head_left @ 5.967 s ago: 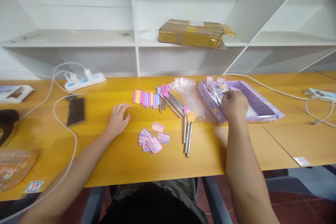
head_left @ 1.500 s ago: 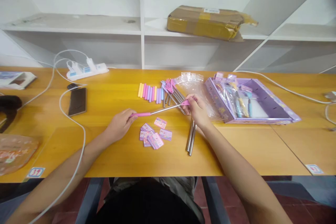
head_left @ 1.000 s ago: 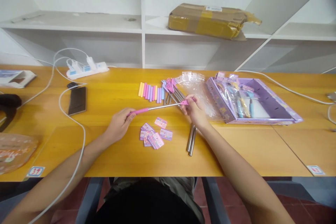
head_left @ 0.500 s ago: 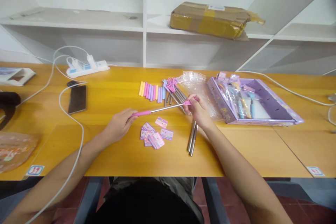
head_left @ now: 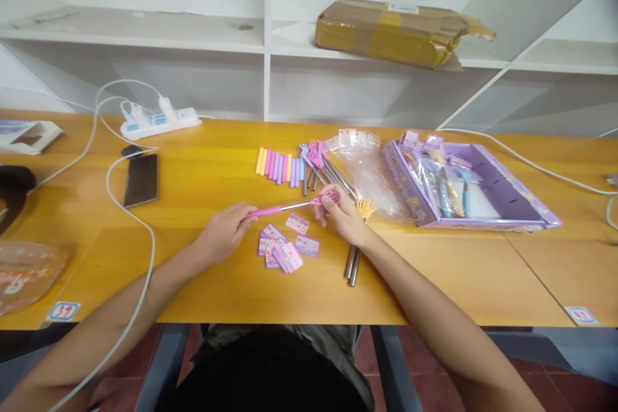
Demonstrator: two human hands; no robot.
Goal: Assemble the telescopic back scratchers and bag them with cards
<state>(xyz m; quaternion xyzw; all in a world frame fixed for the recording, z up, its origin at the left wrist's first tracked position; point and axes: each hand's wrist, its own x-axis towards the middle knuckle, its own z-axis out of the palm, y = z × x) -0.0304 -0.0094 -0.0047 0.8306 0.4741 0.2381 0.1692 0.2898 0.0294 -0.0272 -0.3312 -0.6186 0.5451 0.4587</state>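
Black cloth [head_left: 270, 373] covers us below the edge of the wood-toned table [head_left: 217, 299]. Just in from that edge, silver rods [head_left: 353, 265] lie partly hidden by our right wrist, with a yellow hand-shaped head [head_left: 365, 208] showing beyond it. To their left we have a loose pile of pink and purple cards [head_left: 286, 256]. A pink stick [head_left: 266, 212] spans the gap between our hands, past most of the cards. Our left hand [head_left: 224, 232] has its fingers closed round the grip; our right hand [head_left: 342, 214] pinches the pink head at the other end, a short metal shaft showing between. Farther off, a row of coloured tubes [head_left: 280, 167] lies beside a heap of rods [head_left: 333, 174] with pink and blue heads. To the right we see clear plastic bags [head_left: 369, 174], then a purple tray [head_left: 521, 196] holding bagged items. Beyond, a taped cardboard box [head_left: 386, 29] rests on a white shelf [head_left: 193, 29].
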